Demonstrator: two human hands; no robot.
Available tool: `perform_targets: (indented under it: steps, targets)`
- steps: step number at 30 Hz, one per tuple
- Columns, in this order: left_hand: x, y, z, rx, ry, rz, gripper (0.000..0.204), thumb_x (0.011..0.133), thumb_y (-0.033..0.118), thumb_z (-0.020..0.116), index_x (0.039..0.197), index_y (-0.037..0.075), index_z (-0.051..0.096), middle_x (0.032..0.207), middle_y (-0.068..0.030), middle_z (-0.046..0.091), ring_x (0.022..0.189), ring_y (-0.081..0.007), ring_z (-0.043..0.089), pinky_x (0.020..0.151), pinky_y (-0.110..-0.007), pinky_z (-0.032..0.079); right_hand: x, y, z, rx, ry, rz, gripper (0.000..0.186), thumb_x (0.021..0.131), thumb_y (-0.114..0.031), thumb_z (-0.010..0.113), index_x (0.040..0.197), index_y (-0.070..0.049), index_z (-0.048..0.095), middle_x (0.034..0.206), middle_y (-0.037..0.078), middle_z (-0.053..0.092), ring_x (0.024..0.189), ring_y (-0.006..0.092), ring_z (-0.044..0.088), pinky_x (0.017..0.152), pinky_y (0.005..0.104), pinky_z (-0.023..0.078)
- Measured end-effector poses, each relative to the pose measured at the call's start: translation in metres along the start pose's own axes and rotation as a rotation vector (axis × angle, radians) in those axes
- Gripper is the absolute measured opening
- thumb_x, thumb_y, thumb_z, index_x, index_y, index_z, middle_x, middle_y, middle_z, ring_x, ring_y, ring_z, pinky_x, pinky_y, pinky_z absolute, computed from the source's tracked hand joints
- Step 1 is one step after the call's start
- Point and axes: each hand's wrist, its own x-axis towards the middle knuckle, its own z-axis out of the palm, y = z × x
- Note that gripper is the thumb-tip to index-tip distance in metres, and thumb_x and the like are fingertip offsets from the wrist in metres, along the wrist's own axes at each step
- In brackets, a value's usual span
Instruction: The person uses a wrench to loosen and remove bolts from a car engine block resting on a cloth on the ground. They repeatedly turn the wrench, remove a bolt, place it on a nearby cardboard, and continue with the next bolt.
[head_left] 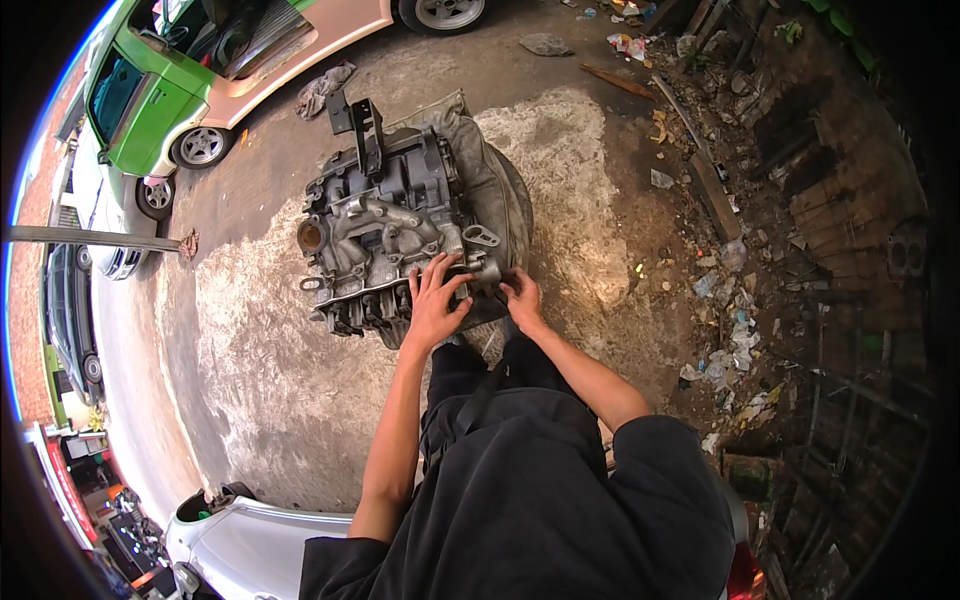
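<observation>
An engine [395, 235] of grey, grimy metal rests in front of me on what looks like a tyre [517, 195] draped with a dull cloth [482, 165]. My left hand [437, 300] lies on its near edge, fingers spread over the metal. Beside it, at the near right corner, my right hand [522, 302] is closed, thumb and fingers pinched together; whatever sits between them is too small to make out. A rounded metal part [487, 271] lies between the two hands. Just beyond that is a looped metal bracket [481, 235]. From the far side rises a black bracket [368, 140].
Stained concrete [250, 370] surrounds the engine. A green and pink vehicle [150, 120] stands far left, with a silver car [260, 545] near left. Litter [740, 340] and planks [712, 195] line the right side. A pole [95, 237] juts in from the left.
</observation>
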Motion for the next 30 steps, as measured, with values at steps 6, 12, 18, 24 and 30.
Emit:
perform_targets:
  steps: [6, 12, 18, 24, 30]
  targets:
    - [0.0, 0.0, 0.001, 0.003, 0.0, -0.003, 0.042, 0.087, 0.025, 0.076, 0.129, 0.023, 0.072, 0.164, -0.0017, 0.043, 0.159, -0.0278, 0.026, 0.13, -0.059, 0.006, 0.003, 0.012, 0.001, 0.047, 0.005, 0.03, 0.019, 0.098, 0.009, 0.065, 0.113, 0.0, 0.058, 0.102, 0.009, 0.068, 0.102, 0.0157, 0.068, 0.092, 0.0317, 0.051]
    - [0.001, -0.001, 0.0, 0.001, -0.002, 0.002, 0.043, 0.087, 0.025, 0.076, 0.129, 0.023, 0.072, 0.164, -0.0017, 0.043, 0.159, -0.0276, 0.027, 0.13, -0.059, 0.006, 0.005, 0.012, -0.004, 0.05, -0.035, -0.014, 0.021, 0.097, 0.011, 0.065, 0.113, 0.001, 0.058, 0.104, 0.008, 0.068, 0.102, 0.0149, 0.068, 0.091, 0.0321, 0.052]
    - [0.0, -0.001, 0.0, 0.004, -0.002, 0.015, 0.043, 0.087, 0.025, 0.076, 0.129, 0.023, 0.072, 0.164, -0.0019, 0.043, 0.159, -0.0277, 0.026, 0.13, -0.058, 0.007, 0.009, 0.007, -0.005, -0.029, -0.073, -0.008, 0.021, 0.097, 0.013, 0.064, 0.112, 0.001, 0.057, 0.107, 0.009, 0.067, 0.112, 0.0168, 0.069, 0.096, 0.0344, 0.054]
    - [0.001, -0.002, 0.0, 0.007, -0.014, 0.008, 0.042, 0.088, 0.025, 0.076, 0.129, 0.022, 0.072, 0.164, -0.0019, 0.042, 0.159, -0.0277, 0.026, 0.13, -0.058, 0.007, 0.009, 0.005, -0.004, -0.026, -0.068, 0.013, 0.021, 0.097, 0.011, 0.066, 0.113, 0.0, 0.058, 0.107, 0.011, 0.068, 0.11, 0.0175, 0.07, 0.093, 0.0348, 0.054]
    - [0.001, -0.005, 0.002, -0.011, -0.012, 0.008, 0.041, 0.087, 0.025, 0.077, 0.128, 0.023, 0.073, 0.164, -0.0021, 0.042, 0.159, -0.0284, 0.025, 0.13, -0.058, 0.006, -0.003, -0.014, -0.008, 0.028, -0.09, 0.058, 0.017, 0.101, -0.002, 0.07, 0.112, 0.004, 0.06, 0.102, 0.012, 0.071, 0.098, 0.0186, 0.07, 0.083, 0.035, 0.055]
